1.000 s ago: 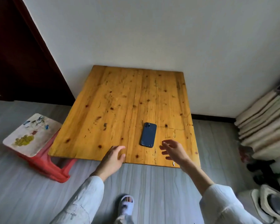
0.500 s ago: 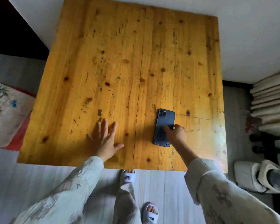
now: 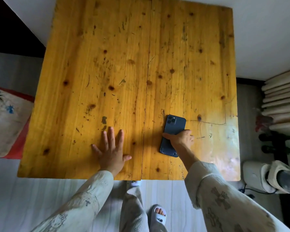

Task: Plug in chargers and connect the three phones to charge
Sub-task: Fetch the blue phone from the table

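Note:
One dark blue phone (image 3: 175, 124) lies face down on the yellow wooden table (image 3: 127, 64), near the front right, its camera end pointing away from me. My right hand (image 3: 180, 138) lies over the phone's middle and grips it, thumb at the left edge and fingers curled over the right edge. To the left of the phone, my left hand (image 3: 111, 148) rests flat on the tabletop with its fingers spread. No charger, cable or other phone is in view.
A red stool with a patterned cushion (image 3: 5, 121) stands left of the table. Stacked pale cushions (image 3: 283, 101) lean at the right, with a white appliance (image 3: 268, 179) and dark shoes (image 3: 274, 143) on the floor below them. A white wall backs the table.
The view has closed in on the table. My right hand went from hovering beside the phone to gripping its middle. My left hand went from the table's edge to lying flat on it.

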